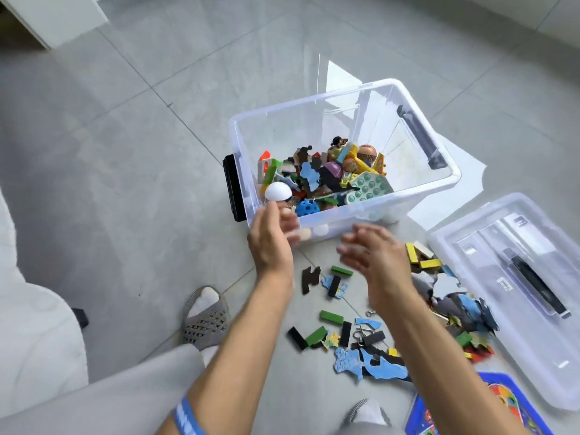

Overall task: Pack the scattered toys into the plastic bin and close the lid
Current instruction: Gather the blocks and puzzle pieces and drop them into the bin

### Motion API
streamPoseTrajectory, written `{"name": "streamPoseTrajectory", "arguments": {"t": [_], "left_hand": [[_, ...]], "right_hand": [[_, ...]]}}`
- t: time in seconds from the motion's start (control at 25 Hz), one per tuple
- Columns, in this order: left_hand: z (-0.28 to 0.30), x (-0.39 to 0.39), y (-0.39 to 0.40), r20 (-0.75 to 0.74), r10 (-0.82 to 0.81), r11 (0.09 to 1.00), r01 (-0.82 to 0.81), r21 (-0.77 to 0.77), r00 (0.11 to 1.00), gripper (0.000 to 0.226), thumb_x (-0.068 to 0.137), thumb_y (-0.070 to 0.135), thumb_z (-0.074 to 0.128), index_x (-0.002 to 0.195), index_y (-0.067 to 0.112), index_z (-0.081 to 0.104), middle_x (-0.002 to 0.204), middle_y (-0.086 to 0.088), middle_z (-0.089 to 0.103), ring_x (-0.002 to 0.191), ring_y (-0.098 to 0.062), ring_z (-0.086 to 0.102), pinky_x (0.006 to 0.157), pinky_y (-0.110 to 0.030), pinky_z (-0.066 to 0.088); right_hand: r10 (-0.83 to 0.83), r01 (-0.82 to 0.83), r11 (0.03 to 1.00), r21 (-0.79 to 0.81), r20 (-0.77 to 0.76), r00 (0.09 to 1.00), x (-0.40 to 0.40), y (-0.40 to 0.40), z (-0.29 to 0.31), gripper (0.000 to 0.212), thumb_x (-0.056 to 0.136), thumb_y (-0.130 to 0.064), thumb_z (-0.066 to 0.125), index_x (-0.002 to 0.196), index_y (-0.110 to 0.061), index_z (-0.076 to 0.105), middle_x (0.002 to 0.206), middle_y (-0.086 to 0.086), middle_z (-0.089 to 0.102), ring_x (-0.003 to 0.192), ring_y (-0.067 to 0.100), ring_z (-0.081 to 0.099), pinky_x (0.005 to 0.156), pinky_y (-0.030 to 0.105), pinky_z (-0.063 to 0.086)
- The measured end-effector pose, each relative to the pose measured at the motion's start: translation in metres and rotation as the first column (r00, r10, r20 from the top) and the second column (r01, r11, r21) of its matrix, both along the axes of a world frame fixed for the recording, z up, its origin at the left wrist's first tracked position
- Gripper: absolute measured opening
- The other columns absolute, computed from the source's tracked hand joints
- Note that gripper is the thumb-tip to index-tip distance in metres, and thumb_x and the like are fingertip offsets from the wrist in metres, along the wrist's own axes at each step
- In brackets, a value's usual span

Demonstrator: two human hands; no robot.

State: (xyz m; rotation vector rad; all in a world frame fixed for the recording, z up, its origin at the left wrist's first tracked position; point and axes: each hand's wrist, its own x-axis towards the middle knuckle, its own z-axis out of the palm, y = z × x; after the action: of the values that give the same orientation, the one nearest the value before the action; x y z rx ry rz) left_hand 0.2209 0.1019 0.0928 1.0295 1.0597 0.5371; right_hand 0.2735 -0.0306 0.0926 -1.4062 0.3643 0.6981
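A clear plastic bin (423, 189) with black side handles stands on the tiled floor, partly filled with mixed toys (339, 171). Its clear lid (489, 262) lies flat on the floor to the right. My left hand (271, 240) is at the bin's near-left corner with its fingers spread. A white half-shell (277, 191) sits just above its fingertips, over the bin's edge. My right hand (373, 255) hovers flat and blurred in front of the bin's near wall, holding nothing. Green and black blocks (331, 317) and blue puzzle pieces (370, 365) lie scattered below my hands.
A heap of puzzle pieces and yellow blocks (452, 299) lies against the lid's left edge. A blue puzzle board (514, 403) is at the bottom right. My slippered foot (205, 315) is left of the toys, and a white cushion (34, 309) fills the left edge.
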Motion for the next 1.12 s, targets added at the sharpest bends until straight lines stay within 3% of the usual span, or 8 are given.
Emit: {"name": "streamPoseTrajectory", "arguments": {"t": [0.16,0.32,0.44,0.6,0.72,0.88,1.0,1.12], "left_hand": [[-0.105,-0.051,-0.026,-0.420,-0.057,0.991,0.104,0.088,0.906,0.010,0.080,0.027,0.059,0.072,0.021,0.062,0.073,0.001,0.067,0.073,-0.021,0.062,0.068,-0.030,0.046],[-0.174,-0.044,0.006,-0.794,-0.302,0.654,0.721,0.230,0.527,0.036,0.089,0.019,0.056,0.125,0.020,0.056,0.129,-0.007,0.053,0.116,-0.030,0.049,0.098,-0.034,0.037],[-0.200,-0.037,0.017,-0.893,-0.260,0.428,0.873,0.235,0.368,0.036,0.090,0.033,0.059,0.123,0.019,0.057,0.132,-0.011,0.048,0.118,-0.033,0.042,0.096,-0.041,0.039],[-0.214,-0.038,0.013,-0.847,-0.201,0.474,0.805,0.356,0.493,0.016,0.078,0.023,0.075,0.085,0.016,0.063,0.106,-0.009,0.053,0.100,-0.033,0.048,0.085,-0.035,0.038],[-0.210,-0.030,0.010,-0.793,-0.316,0.654,0.726,0.215,0.520,0.040,0.075,0.014,0.076,0.108,0.012,0.055,0.113,-0.010,0.055,0.105,-0.031,0.052,0.086,-0.031,0.037],[-0.198,-0.025,0.002,-0.726,-0.409,0.735,0.671,0.098,0.554,0.016,0.084,0.008,0.063,0.099,0.014,0.065,0.102,-0.002,0.066,0.095,-0.023,0.061,0.072,-0.021,0.038],[-0.181,-0.027,-0.025,-0.666,-0.479,0.723,0.687,0.069,0.571,0.019,0.083,0.005,0.055,0.088,0.022,0.063,0.092,0.003,0.065,0.089,-0.020,0.060,0.070,-0.021,0.037],[-0.170,-0.023,-0.058,-0.673,-0.608,0.530,0.846,0.053,0.423,0.022,0.080,0.010,0.051,0.094,0.021,0.062,0.099,0.003,0.065,0.093,-0.018,0.058,0.073,-0.023,0.038]], "right_hand": [[0.376,-0.257,0.817,-0.516,0.140,0.916,-0.038,-0.006,-0.109,0.020,0.091,-0.009,0.054,0.099,-0.019,0.068,0.095,0.008,0.074,0.076,0.022,0.068,0.074,0.038,0.055],[0.920,-0.261,0.352,-0.899,0.281,0.274,-0.035,0.012,-0.178,0.034,0.082,-0.003,0.052,0.109,-0.019,0.062,0.128,0.001,0.061,0.106,0.031,0.056,0.080,0.042,0.049],[0.975,-0.208,0.220,-0.953,0.216,0.045,-0.030,0.024,-0.199,0.022,0.077,-0.003,0.056,0.095,-0.016,0.059,0.119,0.004,0.057,0.105,0.034,0.055,0.078,0.044,0.045],[0.956,-0.128,0.260,-0.957,0.237,0.171,-0.029,0.019,-0.206,0.029,0.067,-0.003,0.070,0.088,-0.014,0.054,0.092,0.006,0.054,0.080,0.030,0.052,0.068,0.039,0.040],[0.770,-0.340,0.566,-0.751,0.336,0.542,-0.026,0.003,-0.189,0.032,0.082,-0.007,0.067,0.109,-0.018,0.056,0.089,-0.002,0.054,0.073,0.016,0.050,0.068,0.026,0.037],[0.234,-0.145,0.879,-0.454,0.146,0.961,-0.037,-0.049,-0.162,0.016,0.085,-0.002,0.066,0.091,-0.017,0.064,0.082,-0.005,0.065,0.064,0.003,0.058,0.060,0.015,0.045],[-0.069,0.025,0.944,-0.330,-0.123,0.990,-0.052,-0.089,-0.154,0.022,0.085,0.009,0.053,0.083,-0.013,0.059,0.071,0.002,0.061,0.053,0.011,0.056,0.051,0.024,0.044],[-0.081,0.015,0.940,-0.340,-0.182,0.980,-0.069,-0.111,-0.154,0.026,0.081,0.013,0.045,0.083,-0.007,0.061,0.073,0.010,0.062,0.058,0.021,0.055,0.051,0.027,0.045]]}}
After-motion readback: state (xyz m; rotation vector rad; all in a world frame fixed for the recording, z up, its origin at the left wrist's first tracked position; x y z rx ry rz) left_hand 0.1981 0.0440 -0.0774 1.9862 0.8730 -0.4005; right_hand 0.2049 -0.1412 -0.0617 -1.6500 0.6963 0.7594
